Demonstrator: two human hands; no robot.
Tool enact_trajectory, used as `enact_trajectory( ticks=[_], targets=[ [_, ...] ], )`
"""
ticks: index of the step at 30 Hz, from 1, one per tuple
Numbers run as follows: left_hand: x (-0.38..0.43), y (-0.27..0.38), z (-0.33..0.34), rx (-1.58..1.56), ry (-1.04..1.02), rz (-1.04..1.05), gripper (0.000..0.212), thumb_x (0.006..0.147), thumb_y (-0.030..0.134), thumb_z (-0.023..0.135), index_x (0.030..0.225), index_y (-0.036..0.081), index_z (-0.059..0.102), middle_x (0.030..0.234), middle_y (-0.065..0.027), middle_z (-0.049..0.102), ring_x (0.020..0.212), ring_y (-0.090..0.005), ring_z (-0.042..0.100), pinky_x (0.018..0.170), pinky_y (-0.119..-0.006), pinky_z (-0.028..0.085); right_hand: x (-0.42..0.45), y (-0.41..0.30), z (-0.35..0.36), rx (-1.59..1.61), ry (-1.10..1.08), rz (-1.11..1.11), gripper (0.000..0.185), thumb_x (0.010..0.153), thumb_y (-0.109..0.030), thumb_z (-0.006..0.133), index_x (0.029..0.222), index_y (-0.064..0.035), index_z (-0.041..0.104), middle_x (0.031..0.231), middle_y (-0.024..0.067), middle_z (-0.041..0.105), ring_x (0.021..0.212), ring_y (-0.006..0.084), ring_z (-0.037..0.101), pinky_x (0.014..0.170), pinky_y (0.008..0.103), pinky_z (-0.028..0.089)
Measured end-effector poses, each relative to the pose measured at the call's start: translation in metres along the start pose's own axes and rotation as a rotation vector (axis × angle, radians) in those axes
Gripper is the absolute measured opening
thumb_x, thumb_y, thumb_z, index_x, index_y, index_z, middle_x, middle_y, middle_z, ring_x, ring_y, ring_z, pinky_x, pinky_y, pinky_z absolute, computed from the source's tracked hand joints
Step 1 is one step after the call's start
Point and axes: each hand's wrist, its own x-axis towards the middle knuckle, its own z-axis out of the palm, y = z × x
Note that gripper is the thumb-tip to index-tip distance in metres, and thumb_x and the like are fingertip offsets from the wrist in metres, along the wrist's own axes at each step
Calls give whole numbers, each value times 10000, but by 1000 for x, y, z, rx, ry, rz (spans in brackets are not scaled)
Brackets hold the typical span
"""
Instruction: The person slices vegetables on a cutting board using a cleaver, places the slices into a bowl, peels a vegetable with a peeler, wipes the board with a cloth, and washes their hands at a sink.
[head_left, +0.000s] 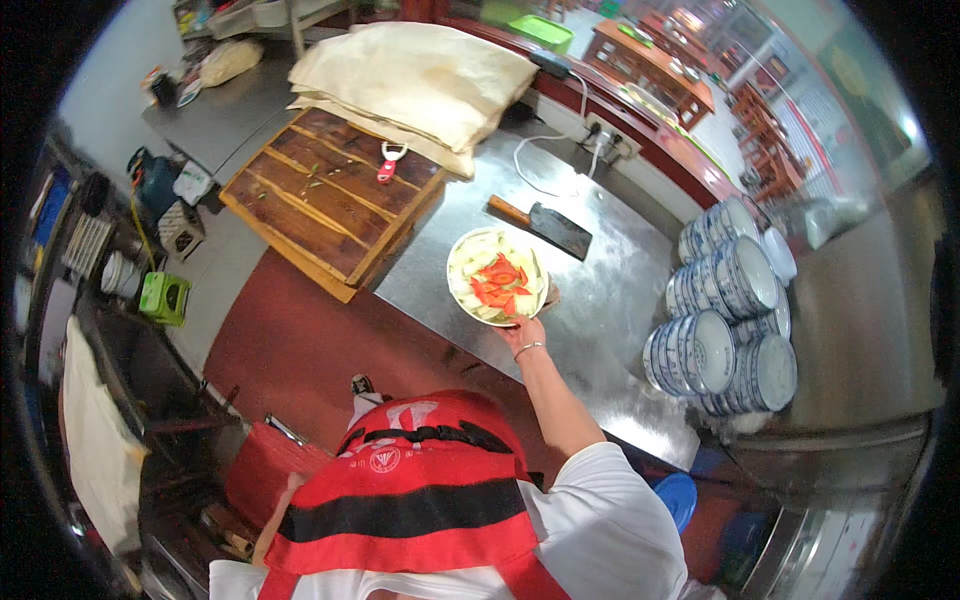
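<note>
My right hand (523, 334) grips the near rim of a white bowl (453, 291), a bracelet on its wrist. Pale sliced vegetable pieces (480, 246) fill the bowl, with orange-red carrot slices (501, 282) heaped in the middle. The bowl is over the stainless steel table (607, 330); whether it rests there I cannot tell. Beyond it lies a cleaver (559, 227) with a wooden handle. A red and white peeler (388, 163) lies on the thick wooden cutting board (315, 195). My left hand is out of sight; only part of that arm shows beside the red apron (405, 517).
Blue-and-white bowls (705, 352) stand in stacks at the table's right end. A folded cream cloth (412, 82) lies behind the board. A white cable (517, 161) runs to wall sockets (611, 140). On the left floor are a green stool (165, 298) and a gas cylinder (154, 184).
</note>
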Motion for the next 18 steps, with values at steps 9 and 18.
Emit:
enact_trajectory(
  ticks=[9, 18],
  targets=[
    [121, 158, -75, 151, -29, 105, 209, 872, 164, 572, 917, -28, 639, 772, -74, 641, 648, -171, 622, 535, -295, 487, -51, -42, -16, 184, 114, -221, 515, 753, 85, 460, 1242, -61, 392, 1166, 184, 521, 1015, 369, 566, 822, 528, 498],
    [172, 185, -87, 315, -65, 134, 243, 825, 221, 621, 883, -12, 662, 753, -77, 651, 705, -157, 625, 599, -294, 493, -44, -38, -104, 441, 422, -324, 489, 750, 67, 441, 1223, -54, 450, 1066, 198, 583, 913, 335, 615, 756, 474, 560]
  ],
)
